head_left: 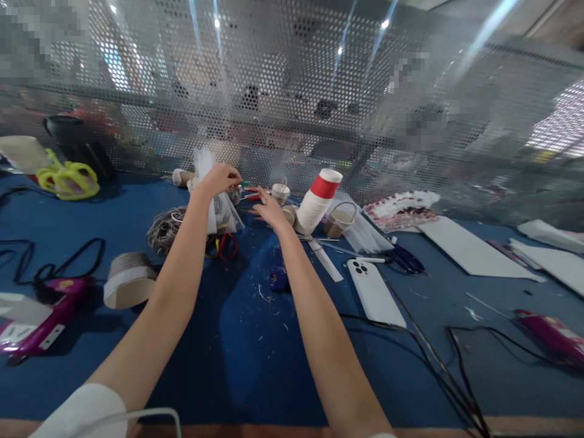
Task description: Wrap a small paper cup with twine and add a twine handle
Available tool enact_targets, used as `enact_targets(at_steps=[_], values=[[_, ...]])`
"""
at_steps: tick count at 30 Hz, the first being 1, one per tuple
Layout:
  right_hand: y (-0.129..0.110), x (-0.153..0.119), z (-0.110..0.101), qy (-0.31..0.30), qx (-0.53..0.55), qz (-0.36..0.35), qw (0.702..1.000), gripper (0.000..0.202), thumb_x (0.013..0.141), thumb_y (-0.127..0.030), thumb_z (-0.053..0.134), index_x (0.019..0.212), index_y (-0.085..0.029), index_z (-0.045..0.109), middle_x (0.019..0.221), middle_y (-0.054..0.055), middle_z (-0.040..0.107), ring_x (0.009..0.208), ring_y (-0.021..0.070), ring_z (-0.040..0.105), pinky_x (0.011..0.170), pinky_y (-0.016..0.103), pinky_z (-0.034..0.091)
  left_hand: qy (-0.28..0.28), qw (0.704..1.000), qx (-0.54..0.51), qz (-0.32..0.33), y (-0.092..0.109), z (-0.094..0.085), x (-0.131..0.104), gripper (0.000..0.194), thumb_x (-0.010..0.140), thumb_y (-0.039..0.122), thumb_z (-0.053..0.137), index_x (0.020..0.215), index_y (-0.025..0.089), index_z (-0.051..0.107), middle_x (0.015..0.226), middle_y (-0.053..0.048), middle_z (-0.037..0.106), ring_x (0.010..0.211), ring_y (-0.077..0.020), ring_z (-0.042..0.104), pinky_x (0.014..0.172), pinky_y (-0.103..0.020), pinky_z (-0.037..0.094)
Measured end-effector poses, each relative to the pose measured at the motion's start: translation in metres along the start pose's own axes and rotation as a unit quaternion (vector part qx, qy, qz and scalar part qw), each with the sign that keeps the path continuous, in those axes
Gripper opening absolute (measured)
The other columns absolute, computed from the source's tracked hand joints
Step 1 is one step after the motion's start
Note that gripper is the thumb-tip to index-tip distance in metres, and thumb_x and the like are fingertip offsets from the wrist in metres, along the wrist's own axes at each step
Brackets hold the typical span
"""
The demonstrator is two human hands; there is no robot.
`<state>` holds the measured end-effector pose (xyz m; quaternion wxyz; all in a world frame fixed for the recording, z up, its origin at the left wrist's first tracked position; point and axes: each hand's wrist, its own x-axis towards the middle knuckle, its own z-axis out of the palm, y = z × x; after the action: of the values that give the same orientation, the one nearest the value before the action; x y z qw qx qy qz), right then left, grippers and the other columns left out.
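My left hand reaches to the back of the table with its fingers pinched together. A small teal piece shows at its fingertips, too small to name. My right hand is open, fingers spread, close over thin sticks and small cups. Just beyond it stands a small white cup with a handle. Clear plastic bags of thin white strips lie below my left hand, with red-handled scissors in front. A grey bundle of cord is left of them, partly hidden by my left forearm.
Stacked paper cups lean right of my right hand, beside a small brown basket. A white phone lies nearer. Purple glue guns with black cords are at both sides. A wrapped cup lies tipped. Perforated metal panel stands behind.
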<state>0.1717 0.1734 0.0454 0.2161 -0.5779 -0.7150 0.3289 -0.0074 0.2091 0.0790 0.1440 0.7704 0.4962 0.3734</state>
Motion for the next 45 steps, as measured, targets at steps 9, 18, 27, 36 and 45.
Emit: enact_targets(at_steps=[9,18,27,36,45], values=[[0.003,-0.003,-0.006,-0.004,0.084,0.008,0.996,0.080,0.080,-0.016,0.039,0.148,-0.029,-0.001,0.156,-0.002,0.013,0.106,0.0153,0.062,0.074,0.020,0.054,0.045,0.999,0.023,-0.010,0.013,-0.013,-0.001,0.019,0.078,0.019,0.052,0.076,0.009,0.068,0.064,-0.005,0.065,0.052,-0.0117,0.060,0.061,-0.023,0.048],[0.002,-0.004,-0.006,-0.016,0.076,0.008,0.997,0.088,0.082,-0.016,0.041,0.143,-0.034,-0.021,0.156,-0.001,0.007,0.097,0.0149,0.065,0.073,0.022,0.056,0.152,0.986,-0.037,-0.052,0.021,-0.028,-0.003,0.023,0.081,0.015,0.049,0.096,0.013,0.065,0.065,-0.001,0.062,0.060,-0.0096,0.061,0.068,-0.023,0.051],[0.001,-0.002,-0.001,0.054,0.167,0.036,0.984,0.085,0.083,-0.017,0.053,0.149,-0.020,-0.002,0.128,0.015,0.057,0.078,0.0166,0.069,0.062,0.026,0.058,0.241,0.969,-0.007,-0.055,0.056,-0.057,-0.023,0.024,0.078,0.014,0.052,0.095,0.012,0.068,0.061,-0.001,0.060,0.044,-0.0061,0.050,0.053,-0.020,0.045],[-0.026,-0.019,-0.014,0.091,0.399,-0.078,0.909,0.080,0.080,-0.025,0.062,0.145,-0.017,0.017,0.116,0.011,0.064,0.075,0.0138,0.069,0.071,0.029,0.058,0.286,0.949,-0.109,-0.076,0.063,-0.079,-0.031,0.014,0.077,0.010,0.057,0.086,0.014,0.067,0.051,0.003,0.055,0.040,-0.0061,0.040,0.043,-0.020,0.033],[-0.052,-0.039,-0.028,0.116,0.456,-0.215,0.856,0.026,0.086,-0.031,0.054,0.109,-0.020,0.059,0.102,0.004,0.069,0.076,0.0129,0.069,0.074,0.028,0.056,0.199,0.957,-0.191,-0.088,0.066,-0.083,-0.038,0.010,0.081,0.004,0.055,0.082,0.012,0.062,0.049,0.007,0.050,0.040,-0.0023,0.037,0.046,-0.019,0.033]])
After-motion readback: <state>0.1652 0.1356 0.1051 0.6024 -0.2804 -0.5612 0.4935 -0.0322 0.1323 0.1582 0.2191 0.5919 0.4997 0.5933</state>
